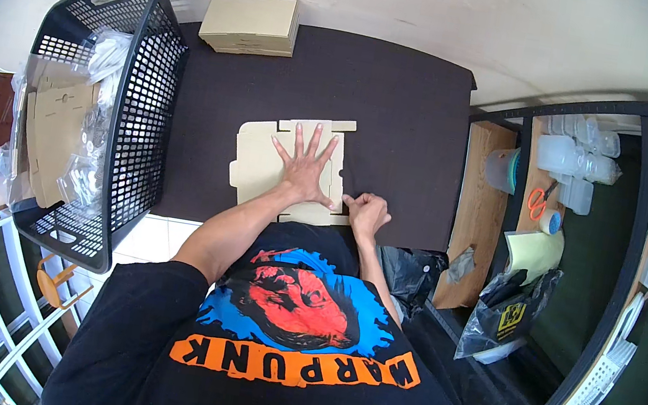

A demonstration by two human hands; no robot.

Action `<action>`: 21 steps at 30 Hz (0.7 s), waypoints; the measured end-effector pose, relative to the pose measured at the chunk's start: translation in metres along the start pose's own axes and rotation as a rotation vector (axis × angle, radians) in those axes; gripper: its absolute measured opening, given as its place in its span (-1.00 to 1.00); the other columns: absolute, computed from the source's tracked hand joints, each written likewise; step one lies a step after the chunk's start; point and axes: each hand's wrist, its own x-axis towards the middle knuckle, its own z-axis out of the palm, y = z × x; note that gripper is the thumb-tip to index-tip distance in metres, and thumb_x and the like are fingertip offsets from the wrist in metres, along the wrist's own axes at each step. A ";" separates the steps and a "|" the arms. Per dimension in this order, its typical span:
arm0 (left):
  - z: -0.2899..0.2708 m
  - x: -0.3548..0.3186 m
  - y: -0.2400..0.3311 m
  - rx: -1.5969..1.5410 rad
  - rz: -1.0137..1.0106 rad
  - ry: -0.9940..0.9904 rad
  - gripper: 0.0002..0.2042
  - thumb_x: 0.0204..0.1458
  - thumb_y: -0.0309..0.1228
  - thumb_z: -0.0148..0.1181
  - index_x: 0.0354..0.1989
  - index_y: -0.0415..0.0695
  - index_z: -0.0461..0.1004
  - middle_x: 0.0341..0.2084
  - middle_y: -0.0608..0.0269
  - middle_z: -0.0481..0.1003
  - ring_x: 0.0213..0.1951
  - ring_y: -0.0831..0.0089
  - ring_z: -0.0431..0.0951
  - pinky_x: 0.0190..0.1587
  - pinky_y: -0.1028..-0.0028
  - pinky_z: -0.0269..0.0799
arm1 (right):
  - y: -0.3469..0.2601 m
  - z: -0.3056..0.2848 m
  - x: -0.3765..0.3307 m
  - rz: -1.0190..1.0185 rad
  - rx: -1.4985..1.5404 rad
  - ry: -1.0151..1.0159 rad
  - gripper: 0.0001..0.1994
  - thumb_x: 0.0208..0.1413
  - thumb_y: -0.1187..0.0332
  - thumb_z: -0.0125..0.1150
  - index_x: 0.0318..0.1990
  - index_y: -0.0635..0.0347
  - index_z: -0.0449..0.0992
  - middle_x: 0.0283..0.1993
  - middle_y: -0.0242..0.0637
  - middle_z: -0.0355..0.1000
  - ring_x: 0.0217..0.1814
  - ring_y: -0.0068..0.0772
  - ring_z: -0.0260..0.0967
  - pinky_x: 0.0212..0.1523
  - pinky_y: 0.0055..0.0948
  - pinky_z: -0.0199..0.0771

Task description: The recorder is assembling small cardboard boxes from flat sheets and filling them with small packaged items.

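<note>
so a flat die-cut cardboard box blank (283,169) is being pinned down near the front edge of the dark table (406,114), right in front of the person's chest. the left hand (304,167) is being pressed flat on top of it, palm down, fingers spread wide and pointing away from the body, so it's open and nothing is being gripped. the right hand (365,212) is being kept curled at the blank's near right corner, fingers bent in on the edge flap there; looks like the flap is being pinched or pushed, but whether it's actually being clamped can't be told from this angle.

relation-wise: the blank is lying directly under the left hand and just to the left of the right hand, touching both. its long axis is being read as running roughly left to right across the table, tilted a little, with the small tabs pointing toward the far side.

other stuff being seen: a stack of folded tan boxes (251,24) at the far edge of the table, a black plastic basket (143,89) on the left stuffed with bagged cardboard blanks (56,130), and a shelf (545,195) on the right with clear plastic containers (577,154) and orange scissors (537,202).
</note>
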 end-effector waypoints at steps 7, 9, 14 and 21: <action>0.003 0.002 -0.003 -0.019 -0.002 0.000 0.66 -0.76 0.33 0.71 0.70 0.29 -0.23 0.68 0.02 -0.46 0.59 -0.39 -0.66 0.22 -0.88 -0.62 | -0.016 0.000 0.023 -0.006 0.053 -0.075 -0.64 -0.20 0.18 0.72 -0.64 0.19 0.62 -0.60 -0.20 0.55 -0.45 -0.04 0.53 -0.12 0.01 0.32; 0.006 0.001 -0.005 -0.052 0.014 0.020 0.66 -0.79 0.32 0.71 0.69 0.22 -0.17 0.68 -0.01 -0.43 0.59 -0.39 -0.64 0.22 -0.87 -0.64 | -0.001 0.004 0.007 -0.032 0.064 -0.070 -0.64 -0.22 0.17 0.74 -0.64 0.18 0.63 -0.57 -0.20 0.56 -0.43 -0.04 0.54 -0.14 -0.01 0.32; 0.008 0.002 -0.007 -0.065 0.027 0.060 0.65 -0.79 0.32 0.72 0.69 0.16 -0.11 0.68 -0.01 -0.40 0.59 -0.39 -0.62 0.23 -0.86 -0.65 | -0.001 0.010 -0.008 -0.002 0.002 -0.020 -0.61 -0.20 0.13 0.73 -0.64 0.20 0.61 -0.55 -0.23 0.56 -0.39 -0.05 0.53 -0.19 0.03 0.24; 0.002 0.002 -0.002 -0.058 0.006 0.007 0.62 -0.75 0.30 0.72 0.69 0.18 -0.11 0.68 0.05 -0.44 0.60 -0.35 -0.64 0.24 -0.85 -0.64 | -0.045 0.021 0.043 0.018 0.015 0.050 -0.60 -0.15 0.11 0.70 -0.63 0.19 0.61 -0.47 -0.22 0.59 -0.16 -0.02 0.51 -0.13 0.10 0.21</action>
